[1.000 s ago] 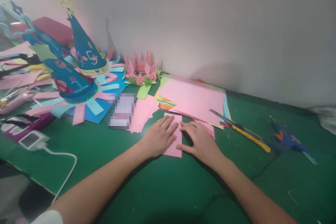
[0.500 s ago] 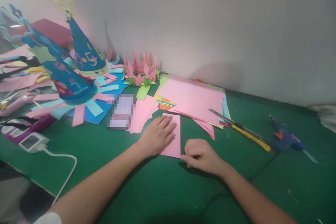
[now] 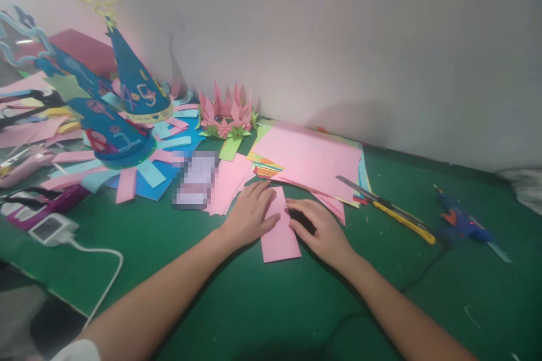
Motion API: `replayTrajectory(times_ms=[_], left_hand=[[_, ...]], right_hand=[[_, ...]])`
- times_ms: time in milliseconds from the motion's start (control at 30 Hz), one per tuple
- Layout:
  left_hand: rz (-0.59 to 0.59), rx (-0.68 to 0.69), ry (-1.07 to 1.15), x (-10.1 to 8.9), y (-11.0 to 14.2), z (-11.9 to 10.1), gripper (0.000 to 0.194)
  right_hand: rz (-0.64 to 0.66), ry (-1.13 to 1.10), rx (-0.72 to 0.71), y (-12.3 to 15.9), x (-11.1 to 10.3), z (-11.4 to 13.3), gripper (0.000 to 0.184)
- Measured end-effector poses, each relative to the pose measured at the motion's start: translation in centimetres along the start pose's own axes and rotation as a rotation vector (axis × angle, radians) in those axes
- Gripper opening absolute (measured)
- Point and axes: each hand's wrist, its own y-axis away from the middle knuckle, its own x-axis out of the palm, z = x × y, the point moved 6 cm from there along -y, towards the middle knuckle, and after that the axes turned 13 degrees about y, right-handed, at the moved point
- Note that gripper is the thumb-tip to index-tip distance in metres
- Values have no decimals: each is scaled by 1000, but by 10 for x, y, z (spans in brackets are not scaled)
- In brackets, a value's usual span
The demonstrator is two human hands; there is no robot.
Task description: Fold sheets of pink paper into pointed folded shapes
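A folded piece of pink paper [image 3: 281,242] lies on the green tabletop in front of me, turned slightly askew. My left hand [image 3: 249,214] rests over its left edge, fingers stretched forward and thumb lying on the paper. At the right edge, the fingertips and thumb of my right hand [image 3: 317,231] touch the paper; the fingers are bent, with a gap between index finger and thumb. Just beyond my hands is a stack of pink sheets [image 3: 313,152] over other coloured sheets. More pink pieces [image 3: 228,183] lie beyond my left hand.
A yellow utility knife [image 3: 393,214] with its blade out and a blue glue gun [image 3: 463,223] lie at right. A pink paper crown [image 3: 226,115] stands near the wall. Blue cone hats [image 3: 138,79], a blurred-out phone [image 3: 197,179] and a white cable [image 3: 121,271] are at left.
My right hand pulled back from the paper into a curled fist, then returned to its right edge. The pink paper has turned a little and its near end has moved towards me.
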Motion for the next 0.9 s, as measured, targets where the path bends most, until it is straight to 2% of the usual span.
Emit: replayTrajectory(times_ms=[133, 233, 433, 633, 733, 900], left_hand=[[6, -24, 77, -2, 0, 1, 44], [-10, -90, 165, -3, -1, 5, 51], [-73, -77, 308, -4, -1, 6, 41], [-162, -159, 426, -9, -3, 12, 14], [-181, -201, 520, -9, -3, 14, 12], [-197, -192, 441, -8, 0, 15, 24]], right_hand=[[41, 27, -1, 0, 2, 0, 40], [79, -11, -11, 0, 2, 1, 41], [112, -105, -12, 2, 4, 0, 42], [61, -327, 108, 2, 6, -11, 27], [43, -347, 154, 3, 5, -14, 10], [82, -345, 156, 3, 5, -10, 4]])
